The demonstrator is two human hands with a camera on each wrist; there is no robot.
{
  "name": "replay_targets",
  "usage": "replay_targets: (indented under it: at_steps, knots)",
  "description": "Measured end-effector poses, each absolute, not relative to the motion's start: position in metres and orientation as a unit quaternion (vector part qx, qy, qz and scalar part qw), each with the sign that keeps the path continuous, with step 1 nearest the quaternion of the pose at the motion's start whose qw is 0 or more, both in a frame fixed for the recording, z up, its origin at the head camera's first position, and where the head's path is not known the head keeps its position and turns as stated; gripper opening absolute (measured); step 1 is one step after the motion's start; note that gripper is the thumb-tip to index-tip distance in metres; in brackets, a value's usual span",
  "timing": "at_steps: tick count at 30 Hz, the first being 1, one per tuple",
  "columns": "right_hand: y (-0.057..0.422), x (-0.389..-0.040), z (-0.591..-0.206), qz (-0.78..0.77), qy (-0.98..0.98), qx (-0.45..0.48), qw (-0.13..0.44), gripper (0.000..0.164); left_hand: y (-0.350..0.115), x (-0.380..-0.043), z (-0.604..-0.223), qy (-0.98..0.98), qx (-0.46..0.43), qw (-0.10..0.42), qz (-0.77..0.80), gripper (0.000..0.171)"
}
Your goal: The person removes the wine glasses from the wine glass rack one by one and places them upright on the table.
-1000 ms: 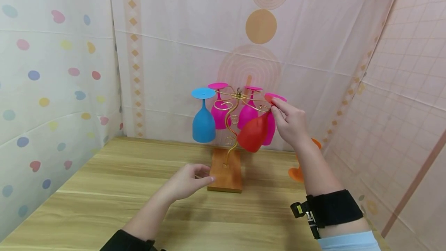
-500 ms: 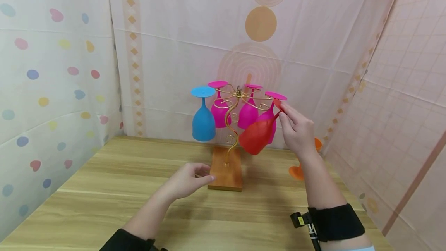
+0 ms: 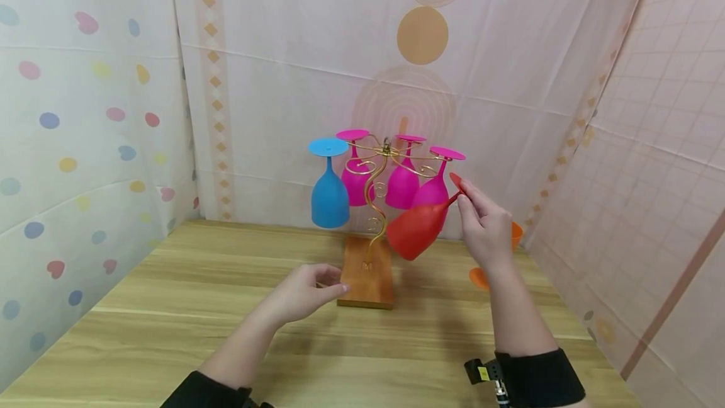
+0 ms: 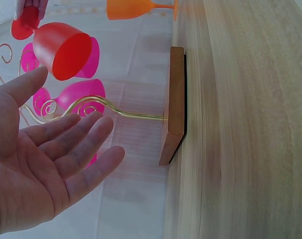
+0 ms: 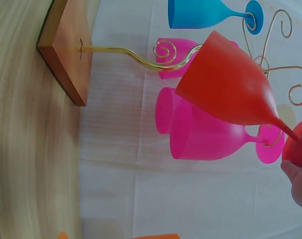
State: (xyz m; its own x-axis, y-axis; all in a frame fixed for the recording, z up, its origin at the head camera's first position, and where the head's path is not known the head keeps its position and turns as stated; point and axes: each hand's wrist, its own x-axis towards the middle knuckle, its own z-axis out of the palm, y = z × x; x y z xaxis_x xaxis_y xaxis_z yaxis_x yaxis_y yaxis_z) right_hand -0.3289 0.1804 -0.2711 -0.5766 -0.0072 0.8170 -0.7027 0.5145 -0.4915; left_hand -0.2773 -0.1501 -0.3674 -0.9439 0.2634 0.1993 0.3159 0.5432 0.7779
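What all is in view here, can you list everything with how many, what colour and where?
table: one, light wood, underneath everything
cloth: count unclear, pale with patterns, behind and at both sides
rack: one, gold and brown, standing on the table
blue glass: one, blue, hanging upside down at the rack's left
pink glasses: three, pink, hanging upside down around the rack
red glass: one, red, held tilted
orange glass: one, orange, behind the right forearm
bands: two, black, one per forearm
left hand: one, bare, low beside the rack
right hand: one, bare, pinching the red glass's foot
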Motion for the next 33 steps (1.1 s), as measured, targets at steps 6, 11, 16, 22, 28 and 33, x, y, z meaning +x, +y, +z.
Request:
replay_targets:
  at_steps: [6,11,16,22,28,33]
  knots:
    - [0.176,-0.321,-0.282,0.449,-0.772,0.213,0.397,0.035,-0.15,-0.276,-0.366,-0.873,-0.171,0.023,-0.457,0.048]
    - [0.17,-0.317,-0.291,0.461,-0.763,0.219,0.396,0.036,-0.15,-0.275,-0.366,-0.873,-0.175,0.025,-0.454,0.048]
    - [0.167,-0.315,-0.296,0.462,-0.752,0.228,0.41,0.034,-0.15,-0.275,-0.366,-0.875,-0.174,0.023,-0.451,0.048]
    - [0.166,-0.314,-0.302,0.479,-0.743,0.224,0.411,0.033,-0.152,-0.275,-0.367,-0.876,-0.173,0.023,-0.45,0.049]
    - [0.165,-0.313,-0.307,0.487,-0.741,0.22,0.406,0.032,-0.151,-0.276,-0.367,-0.878,-0.174,0.024,-0.445,0.049]
    - [0.165,-0.312,-0.313,0.488,-0.749,0.206,0.397,0.033,-0.151,-0.276,-0.367,-0.879,-0.175,0.017,-0.443,0.049]
